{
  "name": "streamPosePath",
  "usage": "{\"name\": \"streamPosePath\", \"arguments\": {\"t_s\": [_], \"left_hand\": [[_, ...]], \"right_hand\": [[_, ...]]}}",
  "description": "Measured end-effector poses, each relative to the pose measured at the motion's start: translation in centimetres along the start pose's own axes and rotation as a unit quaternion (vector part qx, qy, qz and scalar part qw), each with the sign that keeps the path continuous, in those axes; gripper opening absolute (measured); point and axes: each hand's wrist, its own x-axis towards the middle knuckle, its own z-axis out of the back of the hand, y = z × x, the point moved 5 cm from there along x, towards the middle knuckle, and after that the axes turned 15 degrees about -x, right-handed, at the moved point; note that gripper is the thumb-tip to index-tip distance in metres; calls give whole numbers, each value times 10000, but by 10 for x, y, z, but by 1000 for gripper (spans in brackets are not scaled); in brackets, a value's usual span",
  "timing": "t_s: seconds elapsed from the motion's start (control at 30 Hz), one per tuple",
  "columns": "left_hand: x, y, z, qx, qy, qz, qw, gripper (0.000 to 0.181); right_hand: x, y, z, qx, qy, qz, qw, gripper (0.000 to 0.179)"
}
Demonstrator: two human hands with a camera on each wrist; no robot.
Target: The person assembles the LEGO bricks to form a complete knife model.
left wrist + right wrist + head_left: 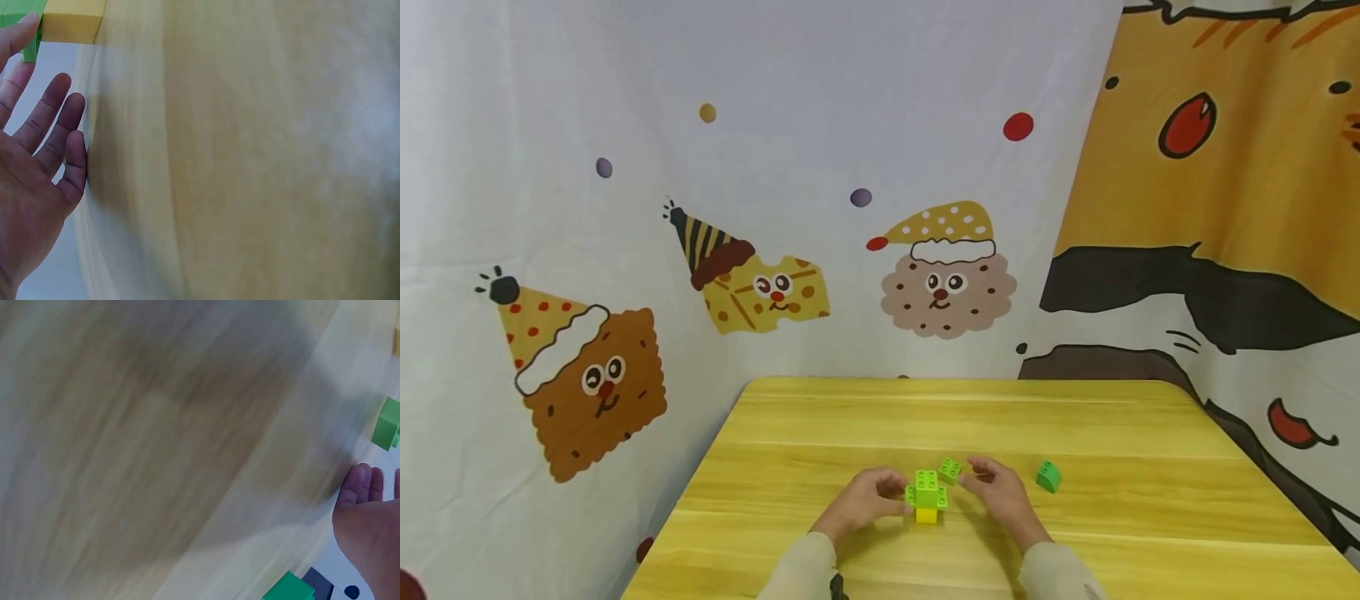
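Block stack (927,493): upright at the near middle of the worktop (977,410); could tip if pushed sideways, being wide in green over a narrow yellow base.
Left hand (867,502): thumb and finger pinching the stack's left green side, others spread; might pry that side loose through uneven pressure.
Right hand (1004,495): fingers parted, nothing held; might bump the stack if swung left.
Loose lime block (951,472): just far-right of the stack; could skid if caught off-centre.
Dark green block (1048,477): farther right, apart.

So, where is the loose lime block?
In the head view, the loose lime block is right of the block stack and left of the right hand.
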Motion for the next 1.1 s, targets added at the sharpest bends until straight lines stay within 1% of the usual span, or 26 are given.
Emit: {"name": "streamPosePath", "arguments": {"t_s": [0.23,0.4,0.7,0.83,1.1], "left_hand": [[1,-1,0,40,-10,-48,10000,26],[1,-1,0,68,-24,-55,10000,25],[0,-1,-2,-65,-57,-37,10000,25],[0,-1,-2,12,-101,-32,9999,26],[1,1,-1,54,-46,-107,9999,25]], "right_hand": [[10,-1,-11,-59,19,-32,10000,51],[15,-1,-16,-213,15,-30,9998,49],[18,2,-17,-525,-138,140,9984,44],[19,2,-17,-624,-171,198,9977,42],[21,0,-19,-698,-213,199,9971,36]]}}
